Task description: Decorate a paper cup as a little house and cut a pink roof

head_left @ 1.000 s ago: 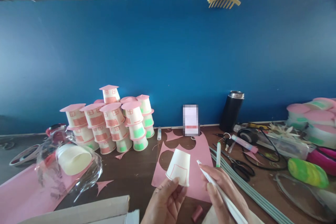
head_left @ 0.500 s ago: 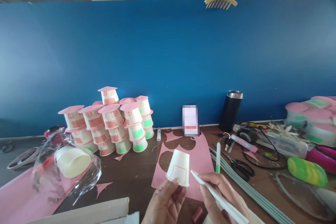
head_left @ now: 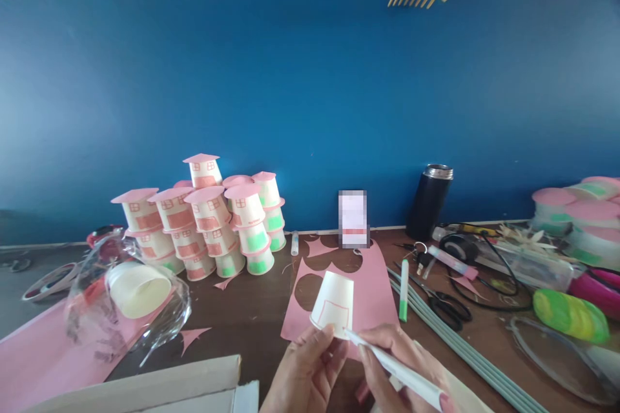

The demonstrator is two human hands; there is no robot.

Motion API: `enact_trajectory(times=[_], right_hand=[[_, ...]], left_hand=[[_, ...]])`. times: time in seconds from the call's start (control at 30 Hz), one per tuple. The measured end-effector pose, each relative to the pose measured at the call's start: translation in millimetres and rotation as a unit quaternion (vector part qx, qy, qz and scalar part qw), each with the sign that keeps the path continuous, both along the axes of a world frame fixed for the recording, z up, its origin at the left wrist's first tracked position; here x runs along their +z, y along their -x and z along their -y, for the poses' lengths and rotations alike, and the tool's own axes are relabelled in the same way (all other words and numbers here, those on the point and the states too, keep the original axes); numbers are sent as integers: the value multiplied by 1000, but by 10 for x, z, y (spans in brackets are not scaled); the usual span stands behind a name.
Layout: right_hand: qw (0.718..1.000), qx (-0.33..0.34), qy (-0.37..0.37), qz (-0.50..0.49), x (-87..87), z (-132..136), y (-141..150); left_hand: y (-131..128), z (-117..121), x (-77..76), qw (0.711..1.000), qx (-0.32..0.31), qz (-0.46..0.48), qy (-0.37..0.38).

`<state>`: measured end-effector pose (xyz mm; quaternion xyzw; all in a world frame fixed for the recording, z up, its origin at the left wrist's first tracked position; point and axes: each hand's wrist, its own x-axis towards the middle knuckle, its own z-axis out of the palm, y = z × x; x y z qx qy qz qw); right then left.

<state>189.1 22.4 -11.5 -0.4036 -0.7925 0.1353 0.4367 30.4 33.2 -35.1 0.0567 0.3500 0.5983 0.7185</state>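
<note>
An upside-down white paper cup with a red door outline drawn on its side is pinched at its rim by my left hand. My right hand is closed round a white marker, its tip at the lower right of the cup, by the outline's edge. Beneath the cup lies a pink paper sheet with round holes cut in it. The marker's red cap rests on the table, partly covered by my right hand.
Stacked cups with pink tops stand at the left, near a plastic bag of white cups. To the right are a green marker, scissors, pale green rods and a black bottle. Cardboard lies in front.
The marker tip has moved left and down, from beside the cup to its lower right side. My left hand still holds the cup in much the same place. The view has shifted slightly.
</note>
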Motion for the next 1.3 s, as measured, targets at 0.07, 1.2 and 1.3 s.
enact_trajectory(times=[0.07,1.2,1.3], right_hand=[[1000,-13,1,10,21,4,14],[999,-34,-22,-18,-187,-55,-1],[998,-45,-33,-7,-193,-59,-6]], left_hand=[[-2,4,11,1000,-3,0,-3],[11,-1,-49,997,-48,39,-38],[5,-7,-56,998,-42,35,-33]])
